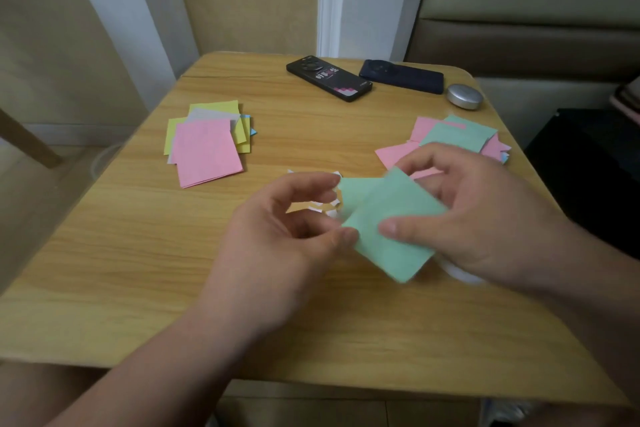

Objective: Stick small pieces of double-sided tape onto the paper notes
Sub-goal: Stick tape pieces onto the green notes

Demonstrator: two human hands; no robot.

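**Head view: part-way through, one green note in hand**

Grips a green note [394, 199] just above the table [138, 253] with the right hand [491, 218], thumb flat on top, fingers curled underneath. Pinches the note's near-left corner with the left hand [277, 246], thumb against a curled finger. No tape made out at that corner through the blur.

Looks, as a judgement, well under way but not finished. Shows white scraps [325, 210], likely peeled backing, on the table just beyond the left fingers. Shows a white roll [460, 276] half hidden under the right hand. Shows two stacks lying well apart: a left pile [207, 152] with pink on top, and a right pile [453, 139] with green on top. Cannot sort taped from untaped by sight.
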